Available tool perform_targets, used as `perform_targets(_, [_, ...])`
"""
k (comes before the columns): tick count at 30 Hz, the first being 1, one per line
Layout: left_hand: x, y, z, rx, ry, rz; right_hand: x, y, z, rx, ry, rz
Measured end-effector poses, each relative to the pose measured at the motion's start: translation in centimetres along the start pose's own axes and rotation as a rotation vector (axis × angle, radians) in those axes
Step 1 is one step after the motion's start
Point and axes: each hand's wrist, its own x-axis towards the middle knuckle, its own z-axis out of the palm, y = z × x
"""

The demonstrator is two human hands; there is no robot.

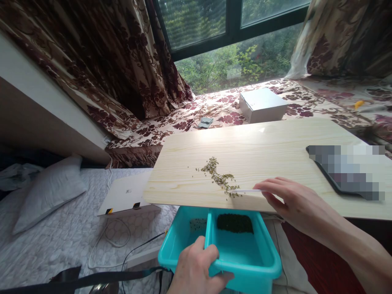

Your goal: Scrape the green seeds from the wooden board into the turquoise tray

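My left hand point(197, 265) is closed on the near rim of a turquoise two-compartment plastic bin point(277, 261), by the end of its divider. The bin is just below the table's front edge. Dark green grains lie in its right compartment, and a few scattered ones in the left. Over the table, my right hand point(283, 196) pinches a thin white stick point(246, 190). The stick's tip touches the near end of a strewn trail of small green-brown grains point(219, 178) on the tabletop. What kind of grains they are, I cannot tell.
The pale wooden table point(269, 151) bears a dark tablet-like device point(339, 171), partly blurred, at right. Behind are a silver-white box point(263, 104) and a folded grey cloth point(205, 122) on the flowered sill. A white box point(125, 194) and cables lie on the bed at left.
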Motion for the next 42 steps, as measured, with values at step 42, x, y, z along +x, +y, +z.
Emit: perform_targets(42, [-0.1,0.4,0.5,0.007,0.067,0.018,-1.1,-0.7,-0.7,0.008,-0.017,0.097])
